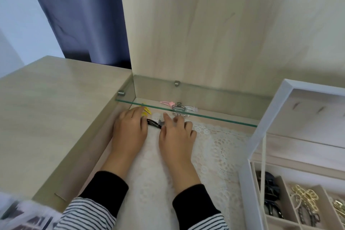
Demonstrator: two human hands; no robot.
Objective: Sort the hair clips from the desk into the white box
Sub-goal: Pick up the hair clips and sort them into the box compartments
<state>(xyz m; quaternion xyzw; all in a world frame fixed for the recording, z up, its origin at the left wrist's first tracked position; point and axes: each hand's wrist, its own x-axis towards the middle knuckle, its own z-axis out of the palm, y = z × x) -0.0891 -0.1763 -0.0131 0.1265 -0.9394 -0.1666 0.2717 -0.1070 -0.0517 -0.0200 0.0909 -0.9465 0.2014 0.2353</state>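
Both hands, left [128,129] and right [176,134], lie flat, fingers spread, gripping nothing; black clip [154,123] between them. Risk: glass shelf [214,117] overhead cramps the lift, and the clip could snag the lace mat [214,147].

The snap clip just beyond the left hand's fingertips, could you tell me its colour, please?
Yellow, seen in the head view.

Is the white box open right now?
Open: the white box has its lid raised, and clips show in its compartments.
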